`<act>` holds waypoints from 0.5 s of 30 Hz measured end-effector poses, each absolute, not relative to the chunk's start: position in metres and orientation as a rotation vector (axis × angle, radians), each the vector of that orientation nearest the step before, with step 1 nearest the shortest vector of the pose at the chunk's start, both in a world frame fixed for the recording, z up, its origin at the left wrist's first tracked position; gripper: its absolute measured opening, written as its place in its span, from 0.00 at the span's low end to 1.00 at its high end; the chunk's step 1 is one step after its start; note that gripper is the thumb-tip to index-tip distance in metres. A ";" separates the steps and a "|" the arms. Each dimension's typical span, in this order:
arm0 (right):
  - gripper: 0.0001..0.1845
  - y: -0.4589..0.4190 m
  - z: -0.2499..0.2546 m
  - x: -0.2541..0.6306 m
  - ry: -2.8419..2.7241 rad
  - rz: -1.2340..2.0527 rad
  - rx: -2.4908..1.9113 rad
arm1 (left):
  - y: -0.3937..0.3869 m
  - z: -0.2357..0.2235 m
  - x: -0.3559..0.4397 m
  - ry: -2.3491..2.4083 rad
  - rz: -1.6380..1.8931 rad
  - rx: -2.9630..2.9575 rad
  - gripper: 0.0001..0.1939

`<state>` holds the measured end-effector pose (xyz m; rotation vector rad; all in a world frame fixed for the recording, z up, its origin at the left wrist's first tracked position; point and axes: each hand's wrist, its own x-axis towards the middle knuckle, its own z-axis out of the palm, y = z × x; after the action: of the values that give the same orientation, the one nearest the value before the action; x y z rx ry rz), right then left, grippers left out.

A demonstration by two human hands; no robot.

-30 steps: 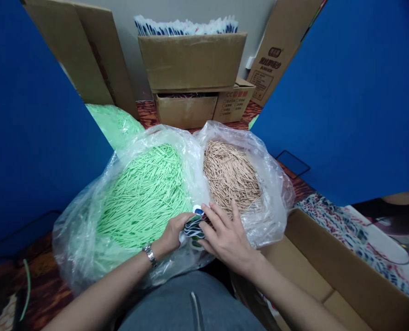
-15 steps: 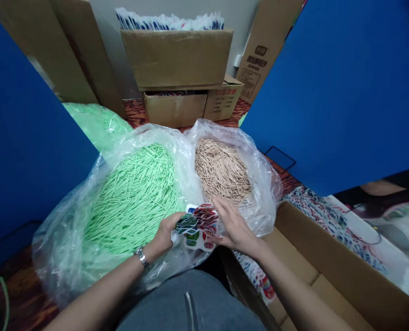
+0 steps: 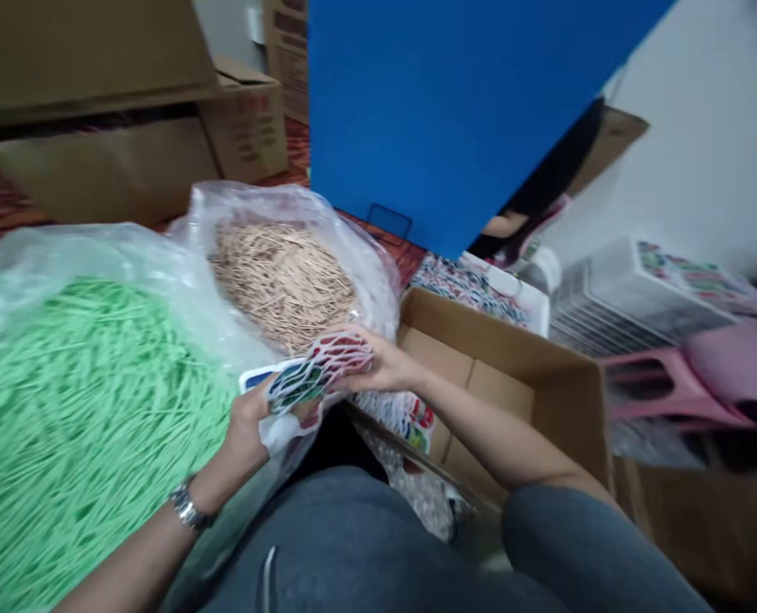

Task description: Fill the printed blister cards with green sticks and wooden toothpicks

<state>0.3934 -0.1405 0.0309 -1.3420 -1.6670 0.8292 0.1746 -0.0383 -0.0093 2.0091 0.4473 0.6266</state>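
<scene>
Green sticks [image 3: 65, 383] in a clear bag [image 3: 97, 255], filling 8–9 o'clock. Tan sticks [image 3: 282, 277] in a second bag [image 3: 378, 272], just above centre, bags touching. Open box [image 3: 544, 375] at 3–4 o'clock, beside the tan bag, printed packets [image 3: 410, 417] draped over its near edge. Stacked boxes [image 3: 116, 162] at 10–11 o'clock, smaller box [image 3: 247, 123] to their right. Blue panel [image 3: 448, 111] at 12–1 o'clock. Packets [image 3: 473, 285] on the floor below it. White crate [image 3: 633, 289] at 2–3 o'clock, pink stool [image 3: 678, 392] at 3. Grey trousers [image 3: 365, 553] at 6.
</scene>
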 end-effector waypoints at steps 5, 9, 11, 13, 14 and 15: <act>0.31 -0.216 0.027 0.466 -1.421 0.757 -1.613 | -0.087 -0.009 0.266 0.268 0.398 1.856 0.24; 0.34 -0.280 -0.010 0.515 -1.242 1.045 -1.624 | -0.126 -0.035 0.324 0.137 0.131 1.783 0.29; 0.34 -0.308 -0.036 0.532 -1.099 1.224 -1.658 | -0.143 -0.052 0.345 0.005 -0.135 1.775 0.25; 0.34 -0.332 -0.065 0.542 -0.972 1.403 -1.671 | -0.159 -0.068 0.360 -0.129 -0.372 1.786 0.21; 0.34 -0.342 -0.080 0.545 -0.929 1.474 -1.668 | -0.167 -0.076 0.365 -0.169 -0.439 1.798 0.19; 0.34 -0.350 -0.095 0.547 -0.904 1.529 -1.677 | -0.173 -0.083 0.369 -0.194 -0.483 1.817 0.18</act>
<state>0.5473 -0.3499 -0.0947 -1.6767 -0.9037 1.5287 0.3690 -0.1733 -0.0830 1.8174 -0.1944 -0.4826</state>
